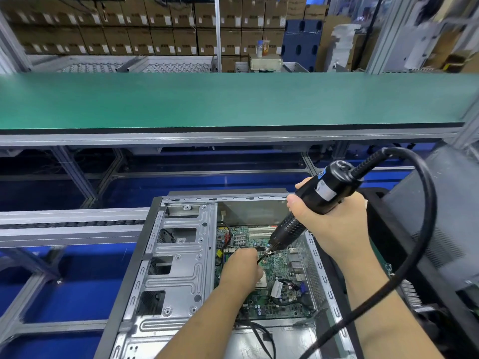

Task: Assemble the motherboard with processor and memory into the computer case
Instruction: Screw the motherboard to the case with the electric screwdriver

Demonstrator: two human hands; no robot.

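From the head camera, the right hand (334, 221) is wrapped around the black barrel of an electric screwdriver (308, 206), fingers curled fully round it, thumb toward the far side. The tool tilts down and to the left, its bit tip meeting the motherboard (280, 265) near the board's middle. A thick black cable (425, 216) leaves the tool's top end, arcs out to the right and loops back down past the right forearm.

The left hand (241, 268) reaches in from the near side, forearm stretched across the lower part of the computer case (178, 270). Its fingers are bent down at the board right beside the bit tip; whether they pinch a screw there or only steady the spot cannot be told.

The motherboard lies flat inside the open case, in the case's right half, with a silvery processor socket (261, 281) partly covered by the left hand. A metal drive cage fills the case's left half.

The case rests on a low conveyor line with aluminium rails (70, 226) running off to the left over a blue floor. Beyond it stands a long desk (233, 99) with a green mat top and an aluminium frame. Behind the desk, stacked brown cardboard boxes (145, 29) line the far wall, with a blue pallet (300, 42) standing upright to their right.
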